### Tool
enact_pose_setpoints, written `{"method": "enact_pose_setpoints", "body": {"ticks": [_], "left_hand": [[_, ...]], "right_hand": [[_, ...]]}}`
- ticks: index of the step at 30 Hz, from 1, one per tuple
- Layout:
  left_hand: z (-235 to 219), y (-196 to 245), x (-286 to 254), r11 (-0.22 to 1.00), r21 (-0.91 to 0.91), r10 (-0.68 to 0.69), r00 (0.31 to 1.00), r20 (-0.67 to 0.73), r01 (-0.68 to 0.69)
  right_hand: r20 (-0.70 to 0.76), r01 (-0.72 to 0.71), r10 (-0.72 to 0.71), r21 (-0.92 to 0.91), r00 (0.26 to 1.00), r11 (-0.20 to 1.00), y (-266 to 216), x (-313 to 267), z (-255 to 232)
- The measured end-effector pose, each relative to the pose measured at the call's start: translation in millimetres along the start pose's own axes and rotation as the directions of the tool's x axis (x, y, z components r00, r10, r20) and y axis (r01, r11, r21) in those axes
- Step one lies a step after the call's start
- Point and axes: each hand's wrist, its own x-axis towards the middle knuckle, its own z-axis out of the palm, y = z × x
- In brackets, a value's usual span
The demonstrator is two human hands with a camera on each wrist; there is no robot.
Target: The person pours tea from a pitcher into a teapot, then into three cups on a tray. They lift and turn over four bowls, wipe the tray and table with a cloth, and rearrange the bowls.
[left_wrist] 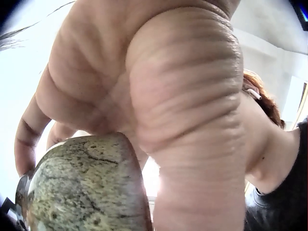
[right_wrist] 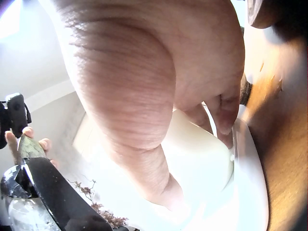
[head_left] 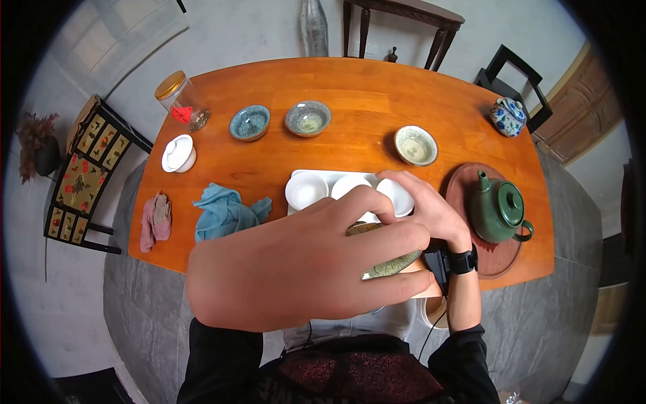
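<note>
In the head view my left hand (head_left: 316,256) is spread large before the camera and holds a mottled green bowl (head_left: 393,267). Much of that bowl is hidden behind the fingers; the left wrist view shows its crackled green side (left_wrist: 86,187) under the palm. My right hand (head_left: 431,209) reaches to the rightmost white cup (head_left: 396,196) on a white tray (head_left: 330,175). Seen from the right wrist, the thumb lies on one side of this cup (right_wrist: 197,149) and the fingers on the other. Two more white cups, the left one (head_left: 307,192) and middle one (head_left: 350,186), stand beside it.
A green teapot (head_left: 499,209) sits on a round brown tray (head_left: 464,182) at right. Farther back stand two bluish-grey bowls (head_left: 249,122) (head_left: 308,118) and a pale bowl (head_left: 416,145). Left are a blue cloth (head_left: 229,212), a lidded white bowl (head_left: 179,155) and a glass jar (head_left: 183,101).
</note>
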Motion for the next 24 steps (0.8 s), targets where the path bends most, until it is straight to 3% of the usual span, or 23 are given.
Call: {"method": "enact_pose_setpoints", "body": {"ticks": [4, 24], "left_hand": [[5.9, 4.8, -2.6, 0.994, 0.112, 0.018, 0.994, -0.104, -0.006], [11.7, 25.3, -7.1, 0.983, 0.156, -0.045, 0.953, -0.299, 0.095]], "right_hand": [[0.001, 0.013, -0.013, 0.012, 1.0, 1.0, 3.1, 0.3, 1.0], [0.034, -0.032, 0.031, 0.008, 0.999, 0.999, 1.4, 1.1, 0.0]]}}
